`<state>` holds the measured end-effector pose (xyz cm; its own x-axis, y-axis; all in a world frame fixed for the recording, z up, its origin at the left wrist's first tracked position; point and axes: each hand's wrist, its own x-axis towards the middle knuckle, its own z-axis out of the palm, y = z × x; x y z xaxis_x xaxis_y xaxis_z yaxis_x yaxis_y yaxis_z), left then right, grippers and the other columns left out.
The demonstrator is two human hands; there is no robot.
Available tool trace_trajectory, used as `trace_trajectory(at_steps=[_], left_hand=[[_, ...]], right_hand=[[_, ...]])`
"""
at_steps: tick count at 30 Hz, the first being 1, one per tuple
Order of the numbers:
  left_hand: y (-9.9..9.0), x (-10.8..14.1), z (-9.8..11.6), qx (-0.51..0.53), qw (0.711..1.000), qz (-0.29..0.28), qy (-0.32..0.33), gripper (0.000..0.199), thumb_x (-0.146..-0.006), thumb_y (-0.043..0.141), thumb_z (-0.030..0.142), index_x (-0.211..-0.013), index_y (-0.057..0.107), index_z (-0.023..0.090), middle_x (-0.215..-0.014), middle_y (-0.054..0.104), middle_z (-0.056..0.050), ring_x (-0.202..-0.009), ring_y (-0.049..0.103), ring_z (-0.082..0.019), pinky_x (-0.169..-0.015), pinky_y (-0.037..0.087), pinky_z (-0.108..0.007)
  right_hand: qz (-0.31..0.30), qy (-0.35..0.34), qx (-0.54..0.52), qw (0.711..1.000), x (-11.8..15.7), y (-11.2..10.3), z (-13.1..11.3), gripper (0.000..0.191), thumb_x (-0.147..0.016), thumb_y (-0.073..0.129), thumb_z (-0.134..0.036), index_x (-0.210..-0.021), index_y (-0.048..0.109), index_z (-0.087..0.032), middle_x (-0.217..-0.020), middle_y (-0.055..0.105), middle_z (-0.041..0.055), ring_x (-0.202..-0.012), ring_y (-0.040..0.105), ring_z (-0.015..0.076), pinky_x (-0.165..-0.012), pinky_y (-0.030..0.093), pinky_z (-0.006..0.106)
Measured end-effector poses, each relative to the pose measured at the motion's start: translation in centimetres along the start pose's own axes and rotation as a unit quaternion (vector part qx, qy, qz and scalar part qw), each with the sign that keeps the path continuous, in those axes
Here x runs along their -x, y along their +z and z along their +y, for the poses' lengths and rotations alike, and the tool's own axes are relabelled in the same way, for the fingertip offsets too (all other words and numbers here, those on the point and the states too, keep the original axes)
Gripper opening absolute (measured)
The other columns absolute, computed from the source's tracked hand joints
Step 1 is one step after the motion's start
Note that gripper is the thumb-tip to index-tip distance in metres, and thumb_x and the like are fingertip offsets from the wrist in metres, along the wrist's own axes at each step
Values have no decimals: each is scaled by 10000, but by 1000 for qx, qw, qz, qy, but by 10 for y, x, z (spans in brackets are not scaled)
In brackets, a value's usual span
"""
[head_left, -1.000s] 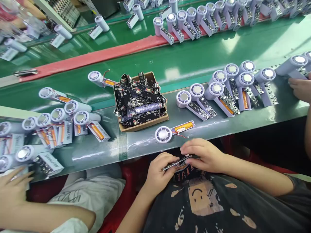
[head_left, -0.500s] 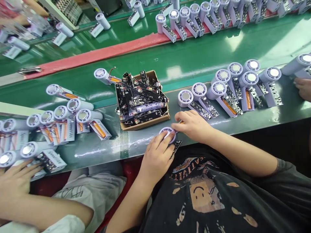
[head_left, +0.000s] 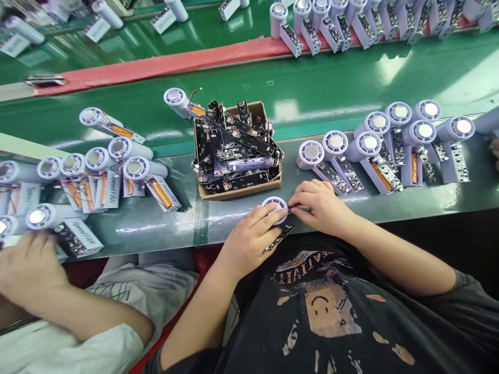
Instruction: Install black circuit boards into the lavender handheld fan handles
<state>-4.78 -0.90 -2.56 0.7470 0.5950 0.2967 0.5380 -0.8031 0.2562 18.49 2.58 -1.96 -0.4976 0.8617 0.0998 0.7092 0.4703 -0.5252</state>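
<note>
My left hand [head_left: 247, 239] is wrapped over a lilac fan unit [head_left: 279, 203] at the bench's near edge, its fingers across the round head. A black circuit board [head_left: 281, 238] sticks out below those fingers. Just right of the fan head, my right hand [head_left: 317, 203] is closed in a pinch; what its fingertips hold is too small and hidden to name. Beyond both hands stands an open cardboard box [head_left: 241, 194] heaped with black circuit boards [head_left: 234, 150].
Fan units with boards [head_left: 366, 148] stand to the right. More fan units [head_left: 142, 169] with orange parts are at the left, beside a co-worker's hand [head_left: 35, 265]. A red strip [head_left: 163, 62] crosses the green surface behind, with another row of fans.
The view has shifted, so the bench items sit differently in frame. My right fingers have moved slightly against the fan's side. The co-worker's hand at the left has lifted and closed up.
</note>
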Motion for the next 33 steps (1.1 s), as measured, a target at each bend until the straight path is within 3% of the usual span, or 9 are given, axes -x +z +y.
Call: trace_trajectory(at_steps=[8,16,21,25,27,28,30,32,33], left_hand=[[-8,-2,-10,-12,1000,-12,21,166,-935,536,175,-952,701,170,-1318,667,-68,-1318,535,-241,-1148,377,-416],[-15,-5,-7,-35,999,-26,7,184,-928,528,149,-930,707,196,-1308,678,-31,-1294,568,-212,-1235,206,-403],[-28,-4,-9,-16,999,-45,5,196,-914,536,139,-955,714,210,-1308,677,-40,-1308,555,-244,-1206,272,-496],[-27,18,5,114,989,27,-90,396,-889,542,88,-1238,651,237,-1235,708,-70,-1175,636,-238,-1023,491,-429],[-15,29,22,248,948,74,-185,485,-908,524,102,-1357,568,280,-1094,741,-47,-958,695,-181,-868,555,-338],[-7,31,31,346,905,89,-230,471,-931,500,126,-1368,552,294,-1012,740,-29,-827,691,-148,-790,563,-305],[12,30,50,537,776,113,-309,366,-960,461,211,-1305,580,252,-883,683,-22,-682,638,-125,-677,556,-288],[27,22,64,663,646,115,-360,199,-937,497,270,-1072,630,212,-833,610,-17,-702,614,-132,-670,550,-298],[33,17,69,697,600,125,-373,120,-911,530,274,-972,609,207,-824,577,-11,-732,610,-136,-700,553,-309]], right_hand=[[42,12,-46,998,7,-1,11,135,-917,495,-186,-848,608,-211,-953,614,21,-885,502,175,-854,284,363],[32,-105,-45,993,27,2,28,131,-923,488,-146,-918,592,-225,-991,610,34,-915,480,183,-874,304,362],[63,-97,-46,992,33,9,25,117,-926,503,-160,-908,601,-222,-987,617,35,-900,482,185,-870,301,373],[46,2,-81,996,37,10,13,119,-931,500,-186,-885,605,-218,-969,622,31,-900,508,182,-850,304,366],[36,34,-105,993,38,8,8,113,-927,508,-191,-891,612,-217,-962,625,28,-915,527,183,-846,309,362],[32,42,-115,992,38,7,6,110,-924,512,-191,-894,615,-217,-955,625,27,-920,536,183,-844,312,360],[32,50,-125,990,38,6,4,111,-921,516,-192,-893,620,-215,-943,626,26,-922,549,185,-837,316,357],[41,49,-124,990,37,8,4,117,-922,514,-192,-885,622,-213,-936,627,28,-919,556,186,-832,318,356],[49,45,-121,990,37,10,4,118,-922,514,-190,-880,623,-211,-933,628,29,-913,557,185,-830,321,356]])
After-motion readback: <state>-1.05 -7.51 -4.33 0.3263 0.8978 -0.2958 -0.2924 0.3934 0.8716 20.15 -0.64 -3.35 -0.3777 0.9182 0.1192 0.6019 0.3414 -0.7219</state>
